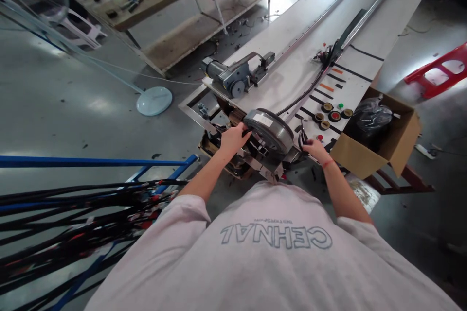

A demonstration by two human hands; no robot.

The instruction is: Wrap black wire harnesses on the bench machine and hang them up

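Note:
My left hand (pixel 233 137) is closed at the left side of a round grey-black reel (pixel 270 129) with a pale label on it. Its fingertips pinch something dark by the reel's edge, too small to make out. To the right of the reel, my right hand (pixel 316 150) is closed round the black handles of a pair of scissors (pixel 302 137), whose tips point away from me over the white bench. Beyond the reel, a bundle of black cable (pixel 310 88) runs up the bench.
A grey motor unit (pixel 233 77) is mounted at the bench's left edge. Tape rolls (pixel 334 116) and black strips lie on the white bench (pixel 292 43). An open cardboard box (pixel 361 158) holds a dark plastic bag. Black harnesses hang on a blue rack (pixel 91 161) to the left.

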